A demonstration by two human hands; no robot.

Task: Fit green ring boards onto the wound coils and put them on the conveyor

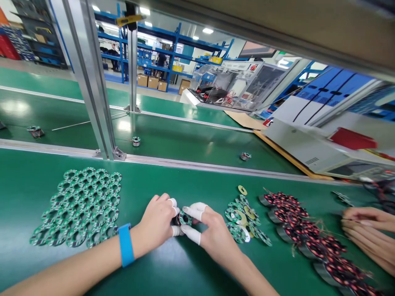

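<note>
My left hand (159, 218), with white finger covers and a blue wristband, is closed around a dark motor part, mostly hidden by the fingers. My right hand (207, 226), also in finger covers, pinches a green ring-shaped circuit board (184, 218) at that part. Many similar ring boards (80, 205) lie in rows on the green table to the left. A loose pile of ring boards (237, 233), mixed with yellowish rings, sits just right of my right hand. Farther right, wound motor parts (288, 234) with red coils stand in long rows.
Another person's hands (368, 232) are at the right edge. Behind a metal rail, a green conveyor (185, 142) carries single motor parts (136, 141). A metal post (92, 82) rises at the left. A white machine (305, 139) stands at the back right.
</note>
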